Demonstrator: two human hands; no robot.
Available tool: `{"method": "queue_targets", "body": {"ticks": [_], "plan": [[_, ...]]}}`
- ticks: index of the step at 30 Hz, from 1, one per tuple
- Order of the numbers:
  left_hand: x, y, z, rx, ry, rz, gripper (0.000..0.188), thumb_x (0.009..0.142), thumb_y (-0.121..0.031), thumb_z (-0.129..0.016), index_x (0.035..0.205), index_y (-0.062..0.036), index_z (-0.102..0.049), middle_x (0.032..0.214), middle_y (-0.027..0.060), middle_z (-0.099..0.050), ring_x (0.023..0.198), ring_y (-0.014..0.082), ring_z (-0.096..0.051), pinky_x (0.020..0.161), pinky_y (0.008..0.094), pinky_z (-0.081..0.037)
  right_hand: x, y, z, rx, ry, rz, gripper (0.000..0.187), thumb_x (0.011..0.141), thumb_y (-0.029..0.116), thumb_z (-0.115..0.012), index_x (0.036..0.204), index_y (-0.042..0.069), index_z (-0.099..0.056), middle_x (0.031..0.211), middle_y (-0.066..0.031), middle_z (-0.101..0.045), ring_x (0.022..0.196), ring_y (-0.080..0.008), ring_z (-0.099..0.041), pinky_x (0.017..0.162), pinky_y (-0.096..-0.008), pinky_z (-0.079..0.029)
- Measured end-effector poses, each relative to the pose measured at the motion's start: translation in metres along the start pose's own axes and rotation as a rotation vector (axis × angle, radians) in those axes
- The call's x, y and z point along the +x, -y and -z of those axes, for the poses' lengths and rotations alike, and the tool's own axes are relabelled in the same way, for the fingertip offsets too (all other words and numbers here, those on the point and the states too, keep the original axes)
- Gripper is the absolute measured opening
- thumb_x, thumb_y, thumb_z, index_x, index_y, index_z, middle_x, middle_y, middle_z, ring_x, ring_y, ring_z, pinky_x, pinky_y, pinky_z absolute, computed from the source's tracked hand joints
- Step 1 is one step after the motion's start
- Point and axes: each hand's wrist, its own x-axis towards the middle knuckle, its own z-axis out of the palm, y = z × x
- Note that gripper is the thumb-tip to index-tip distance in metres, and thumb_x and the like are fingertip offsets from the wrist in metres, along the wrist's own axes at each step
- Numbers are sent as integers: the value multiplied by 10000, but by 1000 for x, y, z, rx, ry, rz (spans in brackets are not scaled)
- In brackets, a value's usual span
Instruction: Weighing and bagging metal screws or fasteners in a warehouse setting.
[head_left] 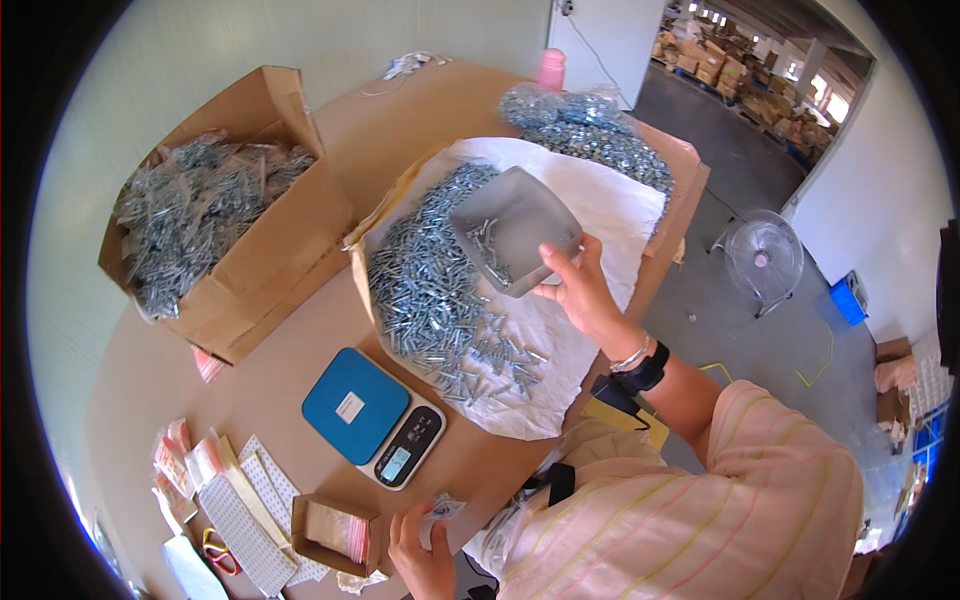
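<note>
My right hand [585,290] grips the near rim of a translucent grey square bowl [535,215], tilted above the screw pile. A few screws [488,245] lie in its left side. Beneath it, a heap of silvery screws [425,270] spreads over a white cloth [610,240]. My left hand [422,552], low by the table's front edge, has its thumb and fingers closed on a small clear plastic bag [445,507]; what is inside the bag is too small to tell. Between the hands sits a digital scale [357,405] with a blue top and a lit display.
An open carton [270,270] full of bagged screws stands at the left. Beside my left hand is a small cardboard box [310,500] of plastic bags. Label sheets [240,530] and scissors [220,555] lie left of it. Bulging clear bags [600,135] and a pink bottle [552,70] stand behind.
</note>
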Motion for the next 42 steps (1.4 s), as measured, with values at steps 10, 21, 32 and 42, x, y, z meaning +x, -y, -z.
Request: {"method": "queue_targets", "body": {"ticks": [10,21,32,42], "plan": [[23,-30,-18,167,-59,-149,96,788,32,-726,861,-27,-703,835,124,-668,769,335,-654,679,423,-513,2,-71,-96,-16,759,-560,446,996,419,-627,1336,137,-566,1276,-55,-608,1112,-249,-621,854,-545,-575],[12,12,-57,105,-148,-216,127,943,-81,-651,1014,-18,-735,922,156,-711,827,333,-701,720,436,-579,-108,-84,-67,-381,1290,787,486,917,417,-745,1157,18,-606,1008,-191,-605,920,-372,-619,792,-450,-506],[13,10,-44,143,-84,-240,90,922,-96,-719,969,-23,-740,929,134,-747,798,283,-733,684,366,-595,-120,-33,-18,-616,1197,396,180,978,201,-611,944,32,-659,921,-161,-639,875,-348,-632,763,-432,-494],[14,-52,-33,168,-92,-127,56,909,-67,-707,920,-14,-717,800,157,-668,723,322,-643,642,420,-516,-119,-45,-16,-378,1282,248,99,966,105,-631,907,34,-594,855,-91,-563,873,-300,-588,804,-387,-467]]}}
